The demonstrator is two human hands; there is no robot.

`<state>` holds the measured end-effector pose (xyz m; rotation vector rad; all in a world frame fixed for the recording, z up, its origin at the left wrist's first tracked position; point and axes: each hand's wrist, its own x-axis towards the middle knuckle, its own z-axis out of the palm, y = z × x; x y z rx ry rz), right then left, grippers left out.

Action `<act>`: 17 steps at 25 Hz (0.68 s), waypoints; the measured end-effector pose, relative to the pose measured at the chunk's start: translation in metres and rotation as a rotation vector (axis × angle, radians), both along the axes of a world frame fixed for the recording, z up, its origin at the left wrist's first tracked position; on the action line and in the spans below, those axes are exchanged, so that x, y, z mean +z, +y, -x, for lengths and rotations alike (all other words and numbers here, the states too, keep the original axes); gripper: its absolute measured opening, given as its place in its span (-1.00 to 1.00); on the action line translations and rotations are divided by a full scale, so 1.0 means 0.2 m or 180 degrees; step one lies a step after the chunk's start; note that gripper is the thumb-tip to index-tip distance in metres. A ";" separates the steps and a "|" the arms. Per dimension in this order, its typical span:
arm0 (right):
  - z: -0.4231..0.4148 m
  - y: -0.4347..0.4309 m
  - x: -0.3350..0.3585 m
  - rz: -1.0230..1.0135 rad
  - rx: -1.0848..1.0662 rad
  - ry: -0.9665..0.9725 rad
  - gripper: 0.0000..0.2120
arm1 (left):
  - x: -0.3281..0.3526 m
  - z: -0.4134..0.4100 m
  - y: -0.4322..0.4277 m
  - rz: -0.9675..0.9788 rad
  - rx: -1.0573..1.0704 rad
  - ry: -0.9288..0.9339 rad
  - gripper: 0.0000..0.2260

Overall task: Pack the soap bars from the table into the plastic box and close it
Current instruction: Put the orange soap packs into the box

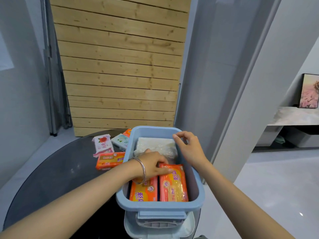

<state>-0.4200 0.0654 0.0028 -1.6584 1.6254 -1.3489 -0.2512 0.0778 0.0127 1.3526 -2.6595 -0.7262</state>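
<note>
- Orange soap bar (128, 132), behind the far-left corner of the plastic box (160, 205): mostly hidden by the wall.
- Green-white soap bar (120, 140), beside it: right end hidden likewise.
- Near-left soap bar (144, 191) and near-right soap bar (173, 185), inside the box: far ends partly under the left hand (152, 165).
- Pale plastic piece (131, 230), beneath the box at the near edge of the table (51, 178): cut off below.
- Wrapper print: illegible.

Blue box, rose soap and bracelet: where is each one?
Blue box (159, 205), head view, on its near rim.
Rose soap (103, 142), head view, on its printed top.
Bracelet (143, 168), head view, on the band over the wrist.
</note>
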 end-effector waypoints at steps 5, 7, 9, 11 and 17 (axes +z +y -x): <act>0.00 0.01 0.01 -0.0092 0.0045 0.0056 -0.92 | -0.02 -0.02 -0.01 -0.0473 -0.0292 -0.0451 -0.60; -0.01 0.01 0.01 -0.0086 0.0072 0.0174 -0.92 | -0.01 -0.02 -0.02 -0.0413 -0.0312 -0.0511 -0.60; -0.01 0.01 0.02 -0.0090 0.0077 0.0249 -0.92 | -0.01 -0.02 0.00 -0.0345 -0.0296 -0.0451 -0.58; -0.01 0.01 0.03 -0.0078 0.0099 0.0399 -0.91 | 0.03 -0.03 0.01 -0.0208 -0.0224 0.0088 -0.57; -0.09 -0.03 0.13 0.0014 0.0308 0.0550 -0.89 | 0.21 -0.40 -0.17 0.0230 0.0467 0.2228 -0.83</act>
